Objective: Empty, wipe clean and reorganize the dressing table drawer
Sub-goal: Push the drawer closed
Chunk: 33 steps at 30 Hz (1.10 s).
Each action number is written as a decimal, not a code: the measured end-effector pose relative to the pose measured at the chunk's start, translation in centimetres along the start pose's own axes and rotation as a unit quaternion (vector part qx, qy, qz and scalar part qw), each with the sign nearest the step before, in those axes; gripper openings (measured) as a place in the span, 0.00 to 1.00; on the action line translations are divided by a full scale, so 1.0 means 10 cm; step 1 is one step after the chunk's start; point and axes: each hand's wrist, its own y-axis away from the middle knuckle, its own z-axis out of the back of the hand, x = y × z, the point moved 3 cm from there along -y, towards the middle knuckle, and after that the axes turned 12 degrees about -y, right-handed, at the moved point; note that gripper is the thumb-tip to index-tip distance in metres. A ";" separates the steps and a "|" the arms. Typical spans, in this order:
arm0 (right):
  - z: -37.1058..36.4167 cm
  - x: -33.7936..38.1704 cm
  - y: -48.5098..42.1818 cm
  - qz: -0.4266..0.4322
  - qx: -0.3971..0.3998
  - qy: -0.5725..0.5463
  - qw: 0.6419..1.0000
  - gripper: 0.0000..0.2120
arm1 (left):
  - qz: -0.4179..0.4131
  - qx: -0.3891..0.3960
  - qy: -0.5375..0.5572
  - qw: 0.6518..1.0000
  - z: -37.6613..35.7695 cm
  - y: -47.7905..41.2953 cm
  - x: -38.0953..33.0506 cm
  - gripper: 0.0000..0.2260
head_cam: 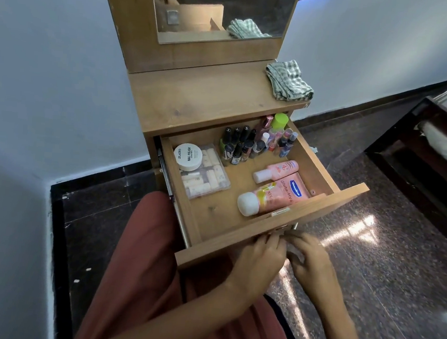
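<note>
Drawer point(344, 200) pulled fully out, centre of frame, contents in place. Left hand point(259, 256) and right hand point(309, 255) meet at lower centre, against the drawer's front panel just below its handle. Left fingers point(267, 239) are bent and close together, tips at the panel. Right fingers point(296, 236) are bent inward toward the left hand. A pale patch shows between the palms; cannot tell whether either hand grips anything. Inside the drawer: white tub point(188, 156) on a clear box point(210, 179) at left, nail polish bottles point(249, 144) along the back, two pink tubes point(277, 194) at right. Checked cloth point(288, 80) lies on the tabletop point(196, 99), upper right.
</note>
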 end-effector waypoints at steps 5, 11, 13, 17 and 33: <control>-0.08 -0.11 0.01 0.025 0.006 0.017 1.000 0.09 | -0.002 -0.031 -0.079 0.996 -0.14 0.04 0.02 0.12; -0.08 -0.13 -0.10 0.043 -0.005 -0.040 0.998 0.13 | -0.020 -0.086 -0.091 0.992 -0.16 0.00 0.08 0.12; -0.07 -0.13 -0.13 0.039 -0.012 -0.051 0.998 0.14 | -0.025 -0.095 -0.090 0.991 -0.18 -0.02 0.11 0.10; -0.09 -0.13 -0.22 0.047 -0.026 -0.047 0.997 0.08 | -0.025 -0.123 -0.097 0.987 -0.18 -0.06 0.19 0.10; -0.29 -0.15 -0.82 0.080 -0.019 -0.066 0.994 0.05 | 0.024 -0.190 -0.108 0.976 -0.07 -0.38 0.62 0.07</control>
